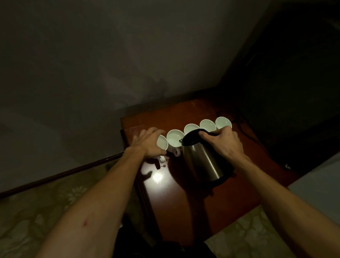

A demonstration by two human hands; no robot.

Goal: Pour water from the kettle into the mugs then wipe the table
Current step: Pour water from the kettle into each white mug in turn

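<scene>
Now right hand point(225, 143) grips tilted kettle point(202, 156); left hand point(149, 143) seemingly curls round leftmost mug point(162, 144)

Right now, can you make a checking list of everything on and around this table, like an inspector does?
Surface: dark red-brown wooden table, shiny glare spot near the left edge.
Job's things: five white mugs in a row; steel kettle tilted, spout at the second mug from the left.
Clutter: nothing seen.
Hands: left hand grips the leftmost mug; right hand grips the kettle handle.
Cables: dark cable trails off past the rightmost mug.
Surroundings: dim room, grey wall, patterned floor.
</scene>
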